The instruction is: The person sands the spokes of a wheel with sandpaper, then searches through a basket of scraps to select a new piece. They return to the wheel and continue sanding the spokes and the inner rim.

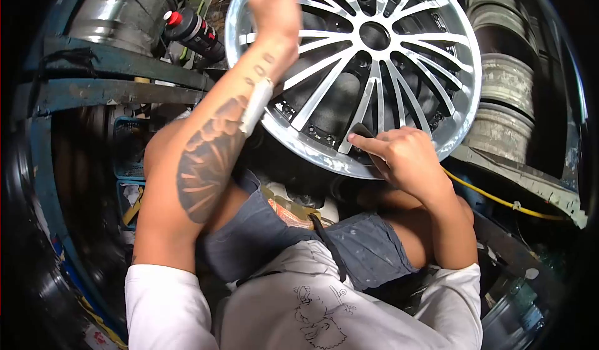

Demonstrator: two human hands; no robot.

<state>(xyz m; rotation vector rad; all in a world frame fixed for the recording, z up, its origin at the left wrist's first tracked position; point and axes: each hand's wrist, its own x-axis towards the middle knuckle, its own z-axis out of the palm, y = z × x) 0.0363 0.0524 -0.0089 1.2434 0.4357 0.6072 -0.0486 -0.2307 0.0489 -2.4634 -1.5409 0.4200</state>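
A large, round, silver metal wheel with many slim spokes point(395, 35) was seen at the upper centre of the frame, and a thin, dark, flat sheet point(360, 129) was held against its lower spokes by the right hand point(405, 156), index finger extended. The left hand point(277, 13) was raised over the wheel's upper-left rim, its fingers partly cut off, so its grip could not be told. A black plastic bottle with a red cap point(198, 36) was seen at upper left.

A person's left hand point(281, 9) is over the left rim of a multi-spoke wheel point(376, 58); contact there is unclear. The right hand point(409, 156) holds a dark flat piece point(360, 129) at the wheel's near edge. A red-capped black bottle point(194, 33) lies tilted far left; stacked metal rims point(504, 84) stand right, beyond a yellow hose point(516, 206).
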